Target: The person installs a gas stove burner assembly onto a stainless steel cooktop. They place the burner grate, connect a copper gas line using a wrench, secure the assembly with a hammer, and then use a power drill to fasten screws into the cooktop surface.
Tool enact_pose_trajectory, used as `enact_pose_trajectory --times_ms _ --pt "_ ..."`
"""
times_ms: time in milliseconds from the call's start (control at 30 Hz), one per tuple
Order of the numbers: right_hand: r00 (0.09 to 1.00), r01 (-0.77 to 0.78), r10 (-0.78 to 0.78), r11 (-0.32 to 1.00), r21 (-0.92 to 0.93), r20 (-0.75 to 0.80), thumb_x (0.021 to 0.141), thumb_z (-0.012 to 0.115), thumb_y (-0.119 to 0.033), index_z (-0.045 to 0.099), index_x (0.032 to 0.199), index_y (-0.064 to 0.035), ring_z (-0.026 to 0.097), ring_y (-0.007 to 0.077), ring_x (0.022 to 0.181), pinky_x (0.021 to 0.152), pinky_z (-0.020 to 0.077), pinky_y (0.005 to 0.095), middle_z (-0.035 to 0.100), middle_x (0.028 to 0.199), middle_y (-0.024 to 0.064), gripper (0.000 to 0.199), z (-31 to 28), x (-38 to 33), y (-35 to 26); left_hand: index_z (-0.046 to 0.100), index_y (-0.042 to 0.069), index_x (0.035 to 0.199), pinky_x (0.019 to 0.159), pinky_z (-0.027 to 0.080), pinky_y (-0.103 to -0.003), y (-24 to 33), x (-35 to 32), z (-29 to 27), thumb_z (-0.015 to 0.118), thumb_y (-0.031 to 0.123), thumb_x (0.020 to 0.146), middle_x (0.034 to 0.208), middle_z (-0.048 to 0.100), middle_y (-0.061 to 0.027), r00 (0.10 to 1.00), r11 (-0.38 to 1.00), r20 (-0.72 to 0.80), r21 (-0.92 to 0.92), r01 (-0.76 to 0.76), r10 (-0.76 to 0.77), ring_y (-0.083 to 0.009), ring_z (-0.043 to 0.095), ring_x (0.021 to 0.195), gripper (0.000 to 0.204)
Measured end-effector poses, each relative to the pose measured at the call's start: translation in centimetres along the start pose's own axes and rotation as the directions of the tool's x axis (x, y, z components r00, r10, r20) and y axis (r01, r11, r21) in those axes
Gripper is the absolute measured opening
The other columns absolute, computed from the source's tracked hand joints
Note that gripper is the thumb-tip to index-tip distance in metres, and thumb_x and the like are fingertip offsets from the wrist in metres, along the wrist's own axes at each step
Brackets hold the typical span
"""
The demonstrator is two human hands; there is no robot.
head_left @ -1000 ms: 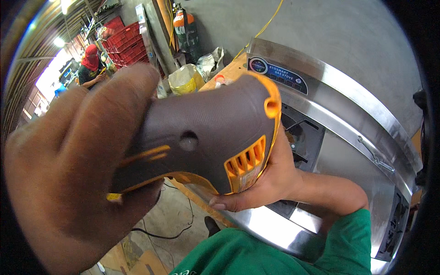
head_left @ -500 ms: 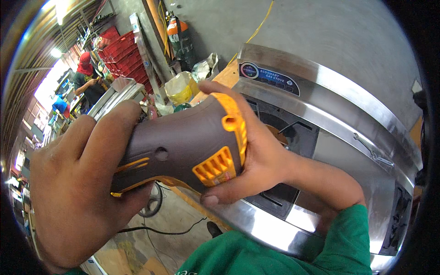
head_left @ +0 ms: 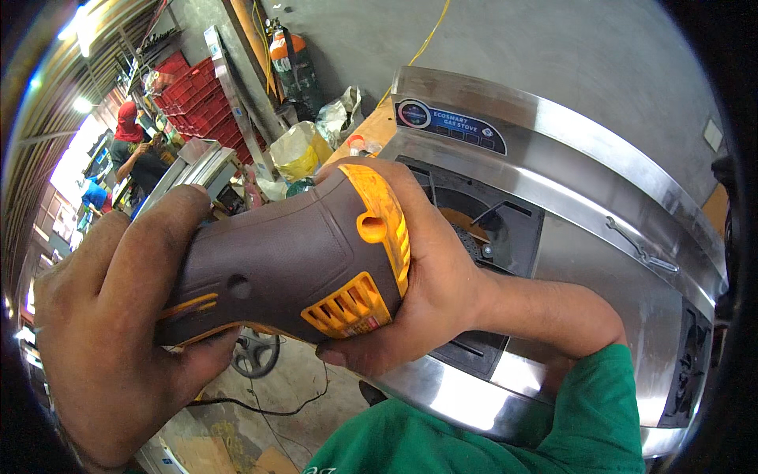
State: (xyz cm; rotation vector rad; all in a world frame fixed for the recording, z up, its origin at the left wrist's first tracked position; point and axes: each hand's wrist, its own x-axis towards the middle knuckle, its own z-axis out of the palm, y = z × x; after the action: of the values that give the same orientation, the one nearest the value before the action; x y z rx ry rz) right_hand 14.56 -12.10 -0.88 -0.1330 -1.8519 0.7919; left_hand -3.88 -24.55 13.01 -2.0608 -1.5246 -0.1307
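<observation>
Held up close in front of me is a power tool (head_left: 260, 253) with a dark grey-brown body and orange-yellow vents and trim; its exact kind does not show. My left hand (head_left: 110, 316) wraps round its narrower end, thumb below and fingers over the top. Cupped round the wide, vented end is my right hand (head_left: 430, 276), its thumb underneath. Behind the right forearm lies a stainless steel gas stove (head_left: 600, 292), with a black burner section (head_left: 513, 237) partly hidden by that hand. A wrench (head_left: 643, 254) rests on the steel near the stove's back.
A wooden plank (head_left: 371, 130) lies beside the stove. Farther off are plastic sacks (head_left: 300, 150), a gas cylinder (head_left: 294, 71) and stacked red crates (head_left: 201, 95). At far left another person (head_left: 134, 146) in a red head covering works. A black cable (head_left: 292, 412) crosses the floor.
The power tool and both hands have shifted a little left in view, and the background has shifted slightly with my head. Both hands keep their hold.
</observation>
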Motion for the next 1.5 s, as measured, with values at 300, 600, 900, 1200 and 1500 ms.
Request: enact_pose_trajectory --times_ms 300,600,900,1200,1500 --pt "0.999 -0.006 0.008 0.999 -0.040 0.053 0.053 0.097 -0.022 0.026 0.146 0.0001 0.050 0.0250 0.123 0.106 0.0397 0.0372 0.045 0.134 0.0146 0.119 -0.7 -0.4 -0.5 0.057 0.008 0.130 0.085 0.049 -0.045 0.4 0.1 -0.5 0.085 0.016 0.048 0.102 0.066 -0.0144 0.999 0.998 -0.003 0.058 -0.032 0.033 -0.0373 0.066 0.096 0.087" --pt "1.000 -0.025 0.025 0.998 -0.054 0.004 0.054 0.096 -0.024 0.027 0.145 0.0005 0.051 0.0254 0.122 0.105 0.0402 0.0380 0.046 0.133 0.0152 0.117 -0.9 -1.0 -0.1 0.057 0.008 0.130 0.083 0.050 -0.044 0.2 0.8 0.3 0.084 0.016 0.047 0.102 0.065 -0.0150 0.999 1.000 0.005 0.000 -0.031 0.031 -0.0374 0.066 0.095 0.088" --pt "0.996 0.084 -0.085 0.996 -0.026 -0.033 0.060 0.091 -0.024 0.026 0.143 -0.0039 0.067 0.0406 0.104 0.088 0.0549 0.0425 0.063 0.117 0.0210 0.107 -0.1 -1.0 0.3 0.057 0.008 0.130 0.083 0.053 -0.045 1.5 -0.2 -0.3 0.081 0.006 0.047 0.108 0.066 -0.0170 1.000 0.999 0.003 0.044 0.021 -0.021 -0.0387 0.067 0.095 0.086" --pt "0.995 0.025 -0.014 0.992 0.121 -0.097 0.060 0.092 -0.025 0.031 0.138 -0.0042 0.067 0.0421 0.101 0.083 0.0552 0.0435 0.066 0.110 0.0202 0.101 0.8 -1.1 0.7 0.055 0.004 0.131 0.099 0.045 -0.043 0.8 -1.3 1.0 0.073 0.004 0.055 0.119 0.064 -0.0161 0.981 0.979 -0.010 0.060 0.196 -0.196 -0.0376 0.060 0.111 0.078" --pt "0.988 0.114 -0.098 0.984 0.140 -0.117 0.060 0.092 -0.025 0.032 0.134 -0.0039 0.068 0.0430 0.094 0.077 0.0560 0.0453 0.067 0.105 0.0184 0.098 0.9 -0.9 1.3 0.052 0.003 0.138 0.099 0.045 -0.043 -1.1 -2.4 0.9 0.075 0.020 0.064 0.126 0.061 -0.0186 0.992 0.986 0.011 0.118 0.122 -0.124 -0.0362 0.058 0.114 0.079"
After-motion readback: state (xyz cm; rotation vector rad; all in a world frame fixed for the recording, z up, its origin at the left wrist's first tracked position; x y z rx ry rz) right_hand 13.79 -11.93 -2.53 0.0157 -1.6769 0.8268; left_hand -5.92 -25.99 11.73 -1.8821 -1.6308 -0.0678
